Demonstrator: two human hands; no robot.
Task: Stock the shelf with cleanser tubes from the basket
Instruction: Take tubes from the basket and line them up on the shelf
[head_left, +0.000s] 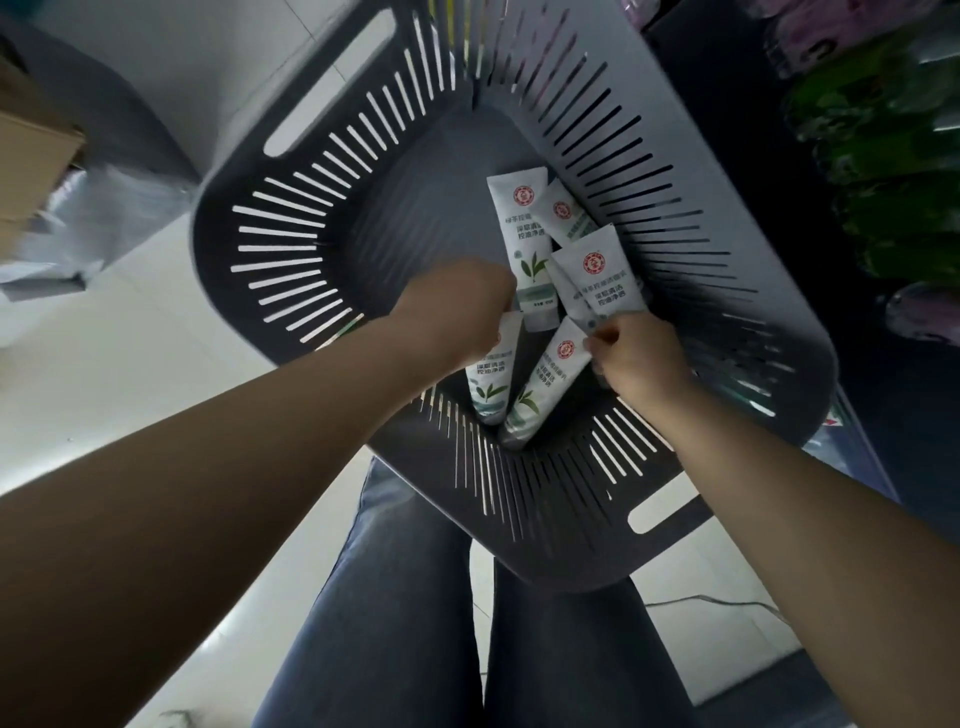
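- While both hands reach into the dark slatted basket, five white cleanser tubes lie on its floor.
- The left hand is curled over the crimped end of one tube; whether it grips is unclear.
- The right hand pinches the lower end of another tube, with a third tube just beside its fingers.
- Two further tubes lie beyond, near the far wall.
- Green packages sit on the shelf at right.
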